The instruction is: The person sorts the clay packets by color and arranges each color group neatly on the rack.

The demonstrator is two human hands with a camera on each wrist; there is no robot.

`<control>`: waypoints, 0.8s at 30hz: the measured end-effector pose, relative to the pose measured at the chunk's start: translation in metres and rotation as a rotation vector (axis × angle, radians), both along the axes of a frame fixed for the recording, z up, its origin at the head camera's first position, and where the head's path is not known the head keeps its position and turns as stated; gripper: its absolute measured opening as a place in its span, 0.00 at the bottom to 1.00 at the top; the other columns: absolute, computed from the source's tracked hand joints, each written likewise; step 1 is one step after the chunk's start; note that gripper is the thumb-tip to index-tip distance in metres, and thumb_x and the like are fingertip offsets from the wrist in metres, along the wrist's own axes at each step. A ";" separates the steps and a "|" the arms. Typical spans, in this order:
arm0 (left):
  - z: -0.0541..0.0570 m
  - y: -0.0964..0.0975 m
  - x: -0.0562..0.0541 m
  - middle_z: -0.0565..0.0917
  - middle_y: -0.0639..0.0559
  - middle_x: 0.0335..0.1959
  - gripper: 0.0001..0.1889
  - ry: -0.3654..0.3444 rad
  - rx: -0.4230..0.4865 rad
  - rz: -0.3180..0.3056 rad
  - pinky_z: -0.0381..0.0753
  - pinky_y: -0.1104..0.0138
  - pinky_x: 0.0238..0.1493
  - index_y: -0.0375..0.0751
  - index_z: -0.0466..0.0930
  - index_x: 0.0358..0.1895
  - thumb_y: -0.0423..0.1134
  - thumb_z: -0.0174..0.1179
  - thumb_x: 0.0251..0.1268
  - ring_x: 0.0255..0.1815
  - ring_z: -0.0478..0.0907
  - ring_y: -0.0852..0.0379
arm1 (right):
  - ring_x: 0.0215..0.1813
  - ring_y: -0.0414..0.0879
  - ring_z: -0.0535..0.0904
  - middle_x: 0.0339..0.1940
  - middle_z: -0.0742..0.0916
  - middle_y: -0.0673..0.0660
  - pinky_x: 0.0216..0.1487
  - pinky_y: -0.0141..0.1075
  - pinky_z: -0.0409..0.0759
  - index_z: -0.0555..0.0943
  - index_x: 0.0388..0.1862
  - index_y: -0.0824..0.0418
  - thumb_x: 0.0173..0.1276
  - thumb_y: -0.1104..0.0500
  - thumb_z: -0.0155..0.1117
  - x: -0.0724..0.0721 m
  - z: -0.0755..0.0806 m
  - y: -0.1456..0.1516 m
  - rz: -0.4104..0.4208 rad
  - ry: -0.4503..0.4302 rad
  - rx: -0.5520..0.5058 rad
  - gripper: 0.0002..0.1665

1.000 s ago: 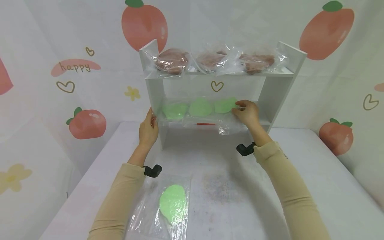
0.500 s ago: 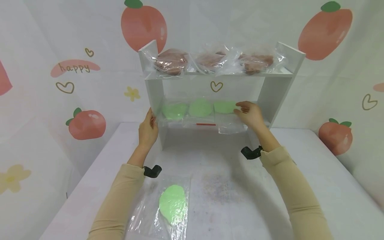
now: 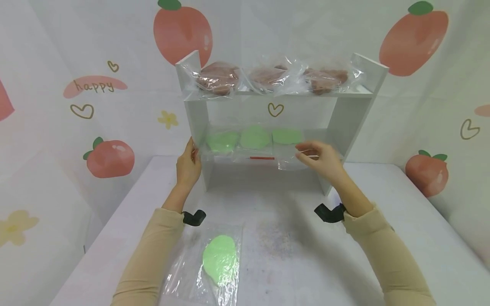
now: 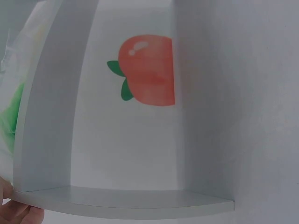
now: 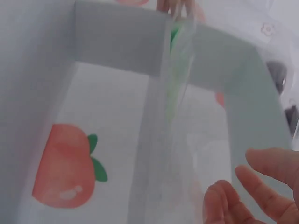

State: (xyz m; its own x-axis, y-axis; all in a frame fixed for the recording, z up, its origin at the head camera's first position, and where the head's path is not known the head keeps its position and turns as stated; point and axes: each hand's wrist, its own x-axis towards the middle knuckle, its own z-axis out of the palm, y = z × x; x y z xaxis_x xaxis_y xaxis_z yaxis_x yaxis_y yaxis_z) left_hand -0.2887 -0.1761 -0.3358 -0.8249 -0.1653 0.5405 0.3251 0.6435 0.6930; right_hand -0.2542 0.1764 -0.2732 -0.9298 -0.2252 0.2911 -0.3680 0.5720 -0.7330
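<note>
A white two-tier shelf [image 3: 197,117] stands on the table. My left hand [image 3: 188,171] grips the edge of its left side panel, its fingertips [image 4: 28,214] on that panel in the left wrist view. Along the lower board lie three flat light-green pieces in clear plastic bags: a left piece [image 3: 223,141], a middle piece [image 3: 254,137] and a right piece [image 3: 287,136]. My right hand [image 3: 324,161] hovers in front of the right bag's hanging end with fingers loosely bent and apart, holding nothing; its fingers [image 5: 266,186] also show in the right wrist view.
Three reddish-brown lumps in clear bags sit on the top board, among them a left lump [image 3: 219,78] and a right lump [image 3: 327,80]. Another bagged green piece [image 3: 220,260] lies on the white table [image 3: 291,272] near the front. A red strip [image 3: 262,158] shows at the lower board's front edge.
My right hand has let go of the right green piece's bag and drawn back, down and to the right. The bag stays on the lower board. My left hand has kept its place.
</note>
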 end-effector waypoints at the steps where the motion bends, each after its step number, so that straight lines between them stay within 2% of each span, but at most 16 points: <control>1: 0.000 0.000 0.000 0.75 0.27 0.56 0.25 -0.001 -0.001 0.000 0.80 0.50 0.51 0.31 0.58 0.69 0.30 0.45 0.70 0.53 0.78 0.35 | 0.54 0.56 0.80 0.53 0.82 0.65 0.55 0.43 0.80 0.76 0.54 0.67 0.67 0.57 0.60 0.003 -0.001 -0.002 0.012 0.012 -0.003 0.20; 5: -0.001 0.000 0.000 0.75 0.27 0.56 0.25 0.001 0.001 0.001 0.80 0.50 0.52 0.31 0.58 0.69 0.30 0.45 0.70 0.53 0.78 0.35 | 0.49 0.53 0.81 0.51 0.84 0.65 0.51 0.35 0.82 0.78 0.52 0.68 0.66 0.60 0.61 0.015 -0.007 -0.010 0.050 0.058 -0.009 0.18; 10: -0.001 0.000 -0.001 0.75 0.26 0.55 0.24 0.017 -0.003 0.000 0.80 0.50 0.51 0.30 0.58 0.68 0.29 0.45 0.69 0.53 0.78 0.34 | 0.45 0.50 0.81 0.48 0.85 0.64 0.46 0.29 0.82 0.79 0.49 0.67 0.65 0.62 0.61 0.028 -0.020 -0.021 0.108 0.059 -0.008 0.15; 16: 0.000 0.001 0.000 0.75 0.26 0.55 0.24 0.022 -0.002 0.001 0.80 0.50 0.52 0.30 0.59 0.68 0.29 0.45 0.70 0.53 0.78 0.35 | 0.42 0.48 0.82 0.45 0.86 0.62 0.42 0.28 0.82 0.79 0.48 0.66 0.64 0.63 0.62 0.039 -0.043 -0.036 0.200 0.017 -0.019 0.14; 24: -0.001 0.000 0.001 0.75 0.27 0.56 0.24 0.022 -0.007 0.005 0.80 0.50 0.51 0.30 0.59 0.68 0.29 0.46 0.69 0.53 0.78 0.35 | 0.44 0.46 0.82 0.44 0.85 0.59 0.46 0.31 0.81 0.77 0.53 0.62 0.64 0.60 0.62 0.050 -0.071 -0.056 0.319 -0.096 -0.006 0.18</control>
State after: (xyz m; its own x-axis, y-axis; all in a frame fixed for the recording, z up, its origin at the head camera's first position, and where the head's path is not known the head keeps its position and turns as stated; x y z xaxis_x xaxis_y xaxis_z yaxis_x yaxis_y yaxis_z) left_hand -0.2881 -0.1756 -0.3366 -0.8119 -0.1652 0.5599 0.3375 0.6498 0.6811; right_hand -0.2043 0.1203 -0.3443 -0.8359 -0.5081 0.2076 -0.4568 0.4343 -0.7763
